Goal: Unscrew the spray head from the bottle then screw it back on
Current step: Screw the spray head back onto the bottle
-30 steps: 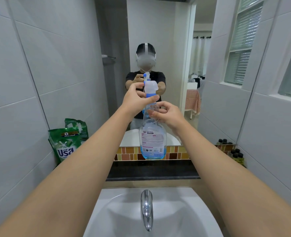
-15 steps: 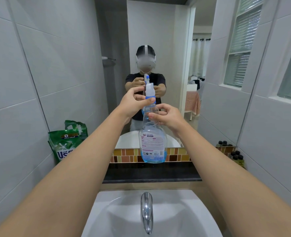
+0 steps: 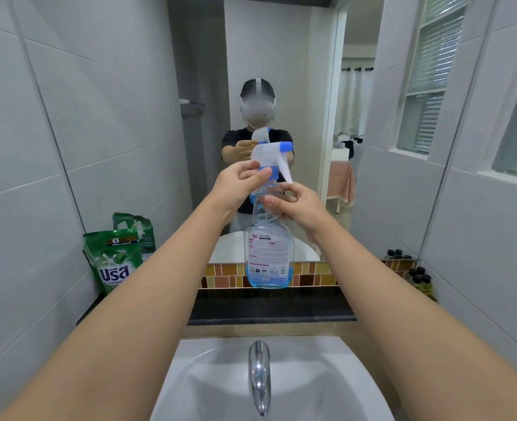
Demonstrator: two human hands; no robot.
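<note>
Bottle (image 3: 268, 256) hangs upright above the sink (image 3: 327, 387); right hand (image 3: 299, 205) grips its neck, left hand (image 3: 236, 185) pinches the spray head (image 3: 271, 154) collar.

A white sink (image 3: 327, 375) sits nearest — its chrome faucet (image 3: 259, 375) at the middle. Behind the sink runs a dark bench (image 3: 269, 308); a green detergent pouch (image 3: 111, 265) stands at its left end, small dark-capped bottles (image 3: 419, 279) at its right.

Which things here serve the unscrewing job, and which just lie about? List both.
In the job: clear plastic bottle of blue liquid; white-and-blue spray head; left hand; right hand.

Lying about: green detergent pouch; small dark-capped bottles; chrome tap; white basin.
</note>
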